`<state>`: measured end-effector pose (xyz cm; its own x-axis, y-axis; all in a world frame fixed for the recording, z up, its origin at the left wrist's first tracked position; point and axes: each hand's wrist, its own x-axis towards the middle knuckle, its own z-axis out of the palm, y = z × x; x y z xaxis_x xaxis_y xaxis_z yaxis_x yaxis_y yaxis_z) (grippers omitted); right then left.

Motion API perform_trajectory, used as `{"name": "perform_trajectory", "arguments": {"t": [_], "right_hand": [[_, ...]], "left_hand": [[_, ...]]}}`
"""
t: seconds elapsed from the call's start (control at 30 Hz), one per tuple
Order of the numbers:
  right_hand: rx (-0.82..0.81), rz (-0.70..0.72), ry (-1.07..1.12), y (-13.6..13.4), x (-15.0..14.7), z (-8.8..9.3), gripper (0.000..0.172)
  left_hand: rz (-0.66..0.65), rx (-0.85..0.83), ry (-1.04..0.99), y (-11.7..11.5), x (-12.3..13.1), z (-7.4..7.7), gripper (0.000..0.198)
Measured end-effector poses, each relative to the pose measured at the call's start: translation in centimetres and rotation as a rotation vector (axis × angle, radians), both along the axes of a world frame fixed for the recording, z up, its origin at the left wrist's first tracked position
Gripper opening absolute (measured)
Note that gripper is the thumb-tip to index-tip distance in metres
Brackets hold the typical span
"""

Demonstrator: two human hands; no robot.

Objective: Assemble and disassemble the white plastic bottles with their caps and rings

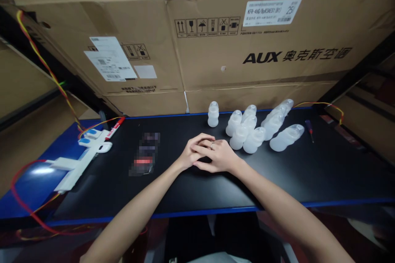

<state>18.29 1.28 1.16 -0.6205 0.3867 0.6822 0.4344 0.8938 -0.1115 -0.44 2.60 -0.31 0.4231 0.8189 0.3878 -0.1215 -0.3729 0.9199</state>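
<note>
My left hand (187,156) and my right hand (224,157) rest together over the black table top (197,197), near its middle. My right hand, with a ring on one finger, lies across the left with its fingers stretched and apart. The left hand's fingers reach out too, partly covered by the right. Neither hand shows anything held. Just behind and to the right, several frosted baby bottles with clear caps (254,140) stand in a group. A single baby bottle (212,115) stands apart behind my hands. Another baby bottle (285,137) stands at the group's right side.
A screwdriver (309,130) lies right of the bottles. On the left are a pixelated, blurred-out item (144,154), a white power strip (82,164), a red-and-white marker (115,128) and loose red and yellow wires (51,70). A big cardboard panel (210,61) closes off the back.
</note>
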Motion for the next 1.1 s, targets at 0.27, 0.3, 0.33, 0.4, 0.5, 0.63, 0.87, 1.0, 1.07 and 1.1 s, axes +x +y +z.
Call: {"name": "perform_trajectory", "arguments": {"t": [0.27,0.3,0.33,0.4,0.5,0.63,0.87,1.0,1.07,1.1], "right_hand": [[0.241,-0.496,0.412,-0.4,1.1,1.4,0.048],[0.26,-0.568,0.432,-0.3,1.3,1.8,0.047],[0.271,-0.622,0.441,-0.2,1.4,2.3,0.046],[0.27,-0.667,0.44,0.2,1.7,2.9,0.046],[0.219,-0.62,0.468,0.8,1.8,3.0,0.051],[0.122,-0.456,0.599,0.4,1.0,2.4,0.055],[-0.296,-0.063,0.785,-0.9,-1.1,2.7,0.036],[-0.522,-0.032,0.833,0.1,-1.3,2.0,0.043],[-0.6,-0.079,0.772,0.8,-0.9,1.4,0.047],[-0.622,-0.1,0.743,1.1,-0.7,1.2,0.048]], "left_hand": [[0.107,-0.184,-0.009,0.2,0.4,-0.4,0.052],[0.133,-0.196,0.0,0.1,0.6,-0.4,0.051],[0.159,-0.2,0.008,0.0,0.7,-0.5,0.051],[0.202,-0.191,0.022,-0.2,1.0,-0.7,0.052],[0.236,-0.129,0.044,-0.2,1.3,-1.0,0.05],[0.301,0.076,0.14,-0.3,1.3,-1.0,0.051],[0.357,0.311,0.32,-1.0,1.8,-0.5,0.059],[0.456,0.292,0.421,-1.1,1.6,-0.4,0.029],[0.535,0.285,0.426,-1.0,1.3,-0.3,0.032],[0.565,0.286,0.426,-0.9,1.2,-0.2,0.034]]}}
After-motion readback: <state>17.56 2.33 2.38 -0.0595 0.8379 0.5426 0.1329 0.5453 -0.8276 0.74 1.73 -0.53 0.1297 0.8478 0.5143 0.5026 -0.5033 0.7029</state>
